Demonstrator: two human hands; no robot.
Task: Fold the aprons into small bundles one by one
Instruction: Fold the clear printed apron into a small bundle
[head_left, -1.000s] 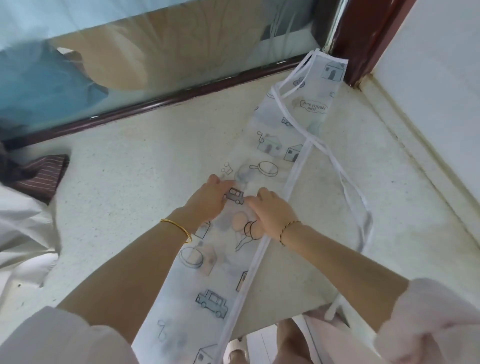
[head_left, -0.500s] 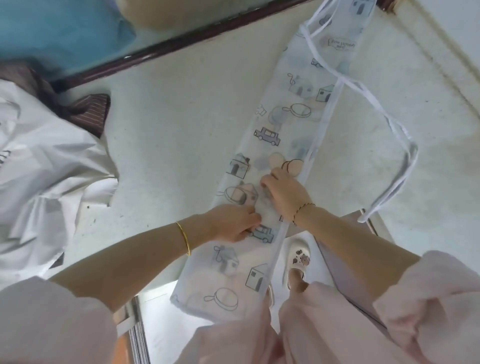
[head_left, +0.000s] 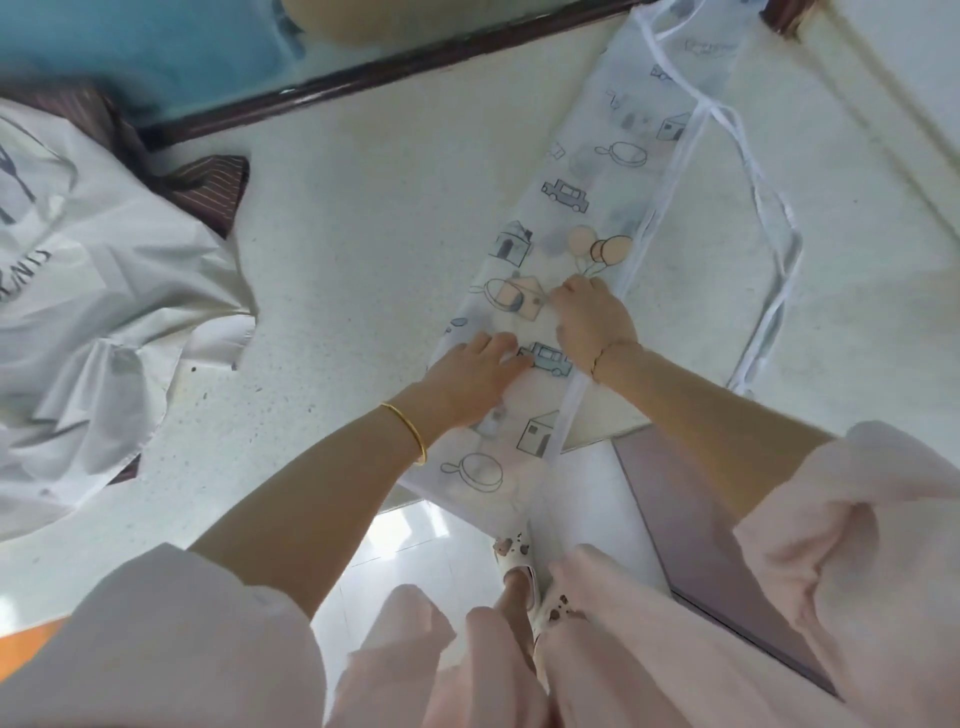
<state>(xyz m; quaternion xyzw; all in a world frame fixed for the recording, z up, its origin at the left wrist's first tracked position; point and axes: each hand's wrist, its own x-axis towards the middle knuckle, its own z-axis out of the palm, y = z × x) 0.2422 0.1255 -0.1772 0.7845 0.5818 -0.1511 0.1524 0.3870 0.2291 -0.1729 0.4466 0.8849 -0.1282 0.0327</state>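
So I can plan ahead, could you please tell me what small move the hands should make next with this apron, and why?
Probably take the near end of the apron, which hangs off the table edge, and fold it up onto the strip. The apron already lies as a long narrow strip, and the left hand and right hand rest flat on its middle, gripping nothing.

Apron (head_left: 571, 208): thin, semi-translucent printed sheet, smooth; I read it as plastic-like.
Ties (head_left: 769, 249): white tape, slight sheen.
Table (head_left: 363, 234): pale speckled stone-look top, matt.
Frame (head_left: 389, 78): dark wood, glossy.
White pile (head_left: 104, 260): crumpled smooth cloth.
Striped piece (head_left: 213, 187): brown woven cloth.
Bangle (head_left: 410, 431): shiny gold-coloured metal.
Floor (head_left: 405, 551): glossy white tiles, I note.
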